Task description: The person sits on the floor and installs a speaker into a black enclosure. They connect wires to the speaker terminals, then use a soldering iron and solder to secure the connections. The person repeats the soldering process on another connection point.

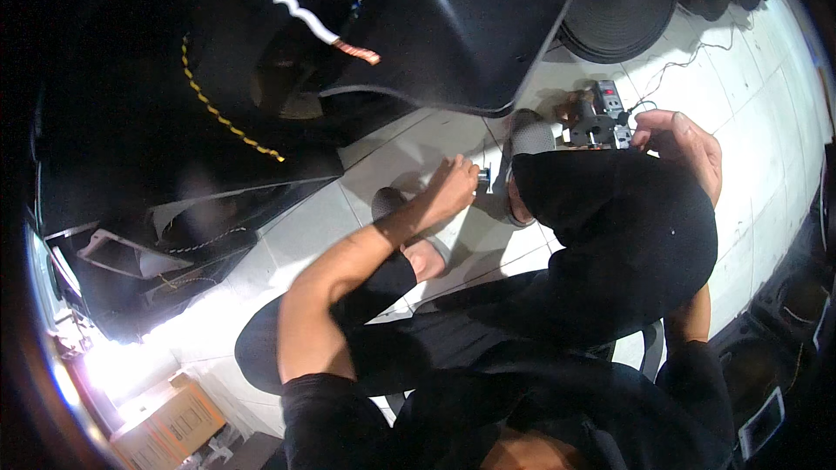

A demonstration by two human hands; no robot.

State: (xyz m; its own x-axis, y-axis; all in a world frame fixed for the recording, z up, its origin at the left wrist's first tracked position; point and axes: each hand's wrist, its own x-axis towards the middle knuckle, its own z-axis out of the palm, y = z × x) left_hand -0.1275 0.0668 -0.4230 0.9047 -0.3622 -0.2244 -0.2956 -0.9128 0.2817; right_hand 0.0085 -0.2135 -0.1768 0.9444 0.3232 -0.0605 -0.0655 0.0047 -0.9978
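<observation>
Above smooth pale tiles [753,152], left grip [453,186] snug on a small dark piece [484,179], right grip [686,146] curled, hold unclear.

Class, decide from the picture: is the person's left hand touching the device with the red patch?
Apart. The head view shows the left hand well to the left of the device, with grey footwear between them.

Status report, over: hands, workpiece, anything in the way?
Left hand gripping small dark object. Right hand beside black-and-metal device, contact unclear. Black trouser leg close on device's near side.
</observation>
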